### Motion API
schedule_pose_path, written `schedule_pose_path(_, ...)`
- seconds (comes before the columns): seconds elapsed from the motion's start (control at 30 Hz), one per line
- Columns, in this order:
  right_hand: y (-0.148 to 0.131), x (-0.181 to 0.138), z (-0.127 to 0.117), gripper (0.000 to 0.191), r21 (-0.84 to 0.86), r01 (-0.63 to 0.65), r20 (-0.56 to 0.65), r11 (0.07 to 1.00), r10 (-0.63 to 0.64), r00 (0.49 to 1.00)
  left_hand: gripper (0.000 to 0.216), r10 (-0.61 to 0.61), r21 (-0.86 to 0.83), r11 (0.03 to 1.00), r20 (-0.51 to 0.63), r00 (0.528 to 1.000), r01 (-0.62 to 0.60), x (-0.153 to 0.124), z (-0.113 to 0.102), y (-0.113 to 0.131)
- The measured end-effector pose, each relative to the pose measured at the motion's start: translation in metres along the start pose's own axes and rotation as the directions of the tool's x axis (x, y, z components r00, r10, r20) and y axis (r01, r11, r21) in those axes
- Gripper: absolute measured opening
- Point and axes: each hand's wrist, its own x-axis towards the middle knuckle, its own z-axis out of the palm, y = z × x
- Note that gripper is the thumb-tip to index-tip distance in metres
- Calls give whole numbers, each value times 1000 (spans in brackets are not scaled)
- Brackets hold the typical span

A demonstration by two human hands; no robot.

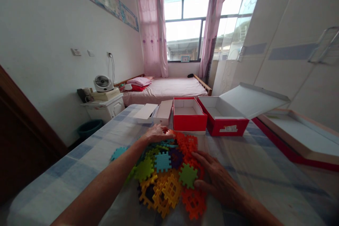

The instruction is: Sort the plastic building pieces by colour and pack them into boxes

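Observation:
A pile of interlocking plastic building tiles lies on the table in front of me. Yellow tiles (169,192) are at the near side, with a light-blue tile (162,161) and a dark purple tile (176,158) in the middle. My left hand (156,133) is at the far edge of the pile, thumb and fingers apart over orange tiles there. On the right side, my right hand (213,171) has its fingers spread against the orange tiles (188,143), its thumb beside a green tile (188,175). Another orange tile (194,201) lies below that thumb.
Behind the pile stand a small white box (162,112), an open red box (190,122) and a larger red box (227,127) with its lid raised. A shallow box (304,137) lies at the right. The checked tablecloth (71,162) covers the table; a bed (169,86) is beyond.

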Motion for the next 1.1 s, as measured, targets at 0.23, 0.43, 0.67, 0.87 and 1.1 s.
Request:
schedule_pose_path(0.23,0,0,2,71,55,0,-45,998,3,999,44,80,-101,992,-19,997,-81,-22,7,22)
schedule_pose_path(0.43,0,0,0,77,73,-6,-86,997,12,996,41,156,-77,983,-148,977,-168,-42,13,53)
schedule_pose_path(0.67,10,-2,-10,70,-24,-14,-83,1000,12,996,33,399,54,916,-216,891,-397,-58,32,110)
schedule_pose_path(0.87,29,-7,-31,59,6,-73,-119,997,74,990,51,469,13,881,-143,871,-472,-81,29,119)
schedule_pose_path(1.1,14,-11,-33,60,152,-72,-123,986,92,988,59,-93,174,969,-393,915,173,-117,-2,-20)
